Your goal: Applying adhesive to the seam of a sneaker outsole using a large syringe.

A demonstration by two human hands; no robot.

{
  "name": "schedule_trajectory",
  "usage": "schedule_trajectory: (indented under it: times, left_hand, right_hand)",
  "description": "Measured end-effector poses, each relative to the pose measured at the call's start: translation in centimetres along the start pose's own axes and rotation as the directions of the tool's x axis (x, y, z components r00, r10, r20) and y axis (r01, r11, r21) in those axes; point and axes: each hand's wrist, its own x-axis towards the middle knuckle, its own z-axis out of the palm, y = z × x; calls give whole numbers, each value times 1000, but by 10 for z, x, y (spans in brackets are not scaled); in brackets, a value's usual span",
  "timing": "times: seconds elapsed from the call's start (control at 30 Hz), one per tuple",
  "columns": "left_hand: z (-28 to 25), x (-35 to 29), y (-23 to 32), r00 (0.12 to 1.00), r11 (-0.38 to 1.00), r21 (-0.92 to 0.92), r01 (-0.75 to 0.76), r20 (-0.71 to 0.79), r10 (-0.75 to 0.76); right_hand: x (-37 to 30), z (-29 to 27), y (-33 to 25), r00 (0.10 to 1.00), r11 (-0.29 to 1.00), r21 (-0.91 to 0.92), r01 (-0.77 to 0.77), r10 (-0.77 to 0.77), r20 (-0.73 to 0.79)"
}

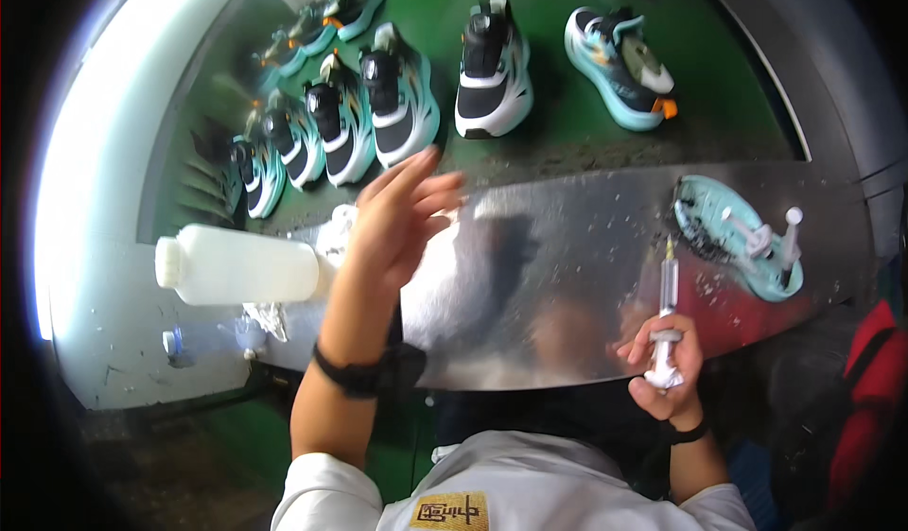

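Over the metal worktop [492,323] my left hand [407,214] is raised, fingers apart and holding nothing. Just beyond its fingertips stands a black, white and turquoise sneaker [402,101]; I cannot tell whether they touch. My right hand [673,361] is closed around a clear syringe [669,290] with a white plunger and a thin yellowish tip, which points away from me. To the right of the syringe lies a turquoise shoe sole [705,195], dark grit on its left part, with white plunger-like pieces [757,240] lying in it.
More sneakers stand on the green surface [558,153] behind the worktop, including one [494,72] in the middle and a turned one [622,68] at right. A whitish plastic jug [246,266] lies at left, near a clear bottle [203,340] and crumpled white material [267,318].
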Motion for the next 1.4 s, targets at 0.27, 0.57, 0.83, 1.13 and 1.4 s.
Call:
schedule_trajectory:
  times: [0.27,0.57,0.83,1.13,1.4]
  left_hand:
    - [-151,6,-3,845,143,989,-33,-49,532]
    - [-132,-38,-2,761,564,663,-492,14,648]
    - [-55,-159,-16,607,640,190,-745,592,531]
    - [-58,-184,-36,429,405,276,-872,828,360]
    - [-92,-188,-44,446,382,283,-880,769,458]
  right_hand:
    - [13,-1,-5,998,995,92,-50,53,-31]
    - [-18,32,-21,999,1000,18,-14,13,40]
    - [-66,89,-61,849,885,411,-221,-33,527]
    - [-101,100,-65,807,931,342,-131,-100,582]
    - [-92,112,-66,718,995,-15,97,-59,693]
